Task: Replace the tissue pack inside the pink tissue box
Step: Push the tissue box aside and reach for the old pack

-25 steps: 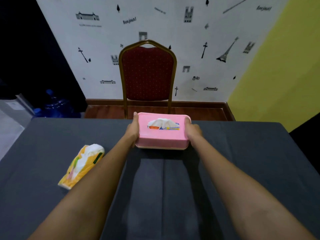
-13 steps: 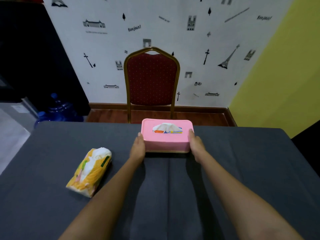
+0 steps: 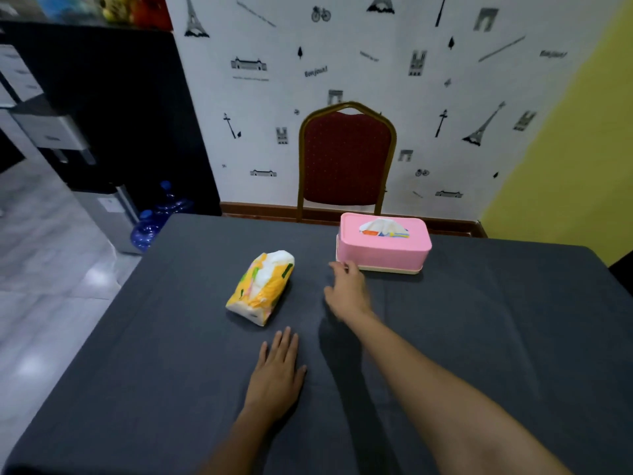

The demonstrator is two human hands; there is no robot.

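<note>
The pink tissue box (image 3: 383,250) stands at the far edge of the dark table (image 3: 479,337), lid on, with a white tissue (image 3: 383,227) poking out of its top slot. A yellow-and-white tissue pack (image 3: 262,287) lies to its left on the cloth. My right hand (image 3: 347,291) hovers open just in front of the box's left corner, fingertips close to its base. Nearer me, my left hand (image 3: 277,373) lies flat on the cloth, palm down, holding nothing, a short way from the pack.
A red chair with a gold frame (image 3: 346,156) stands behind the table against the patterned wall. Blue water bottles (image 3: 150,228) and a grey dispenser (image 3: 109,214) stand on the floor at left. A black cabinet (image 3: 102,108) rises beyond them.
Both hands have let go of the pink box and pulled back; the left hand now rests flat on the cloth. The view has swung left, so box and pack appear farther right.
</note>
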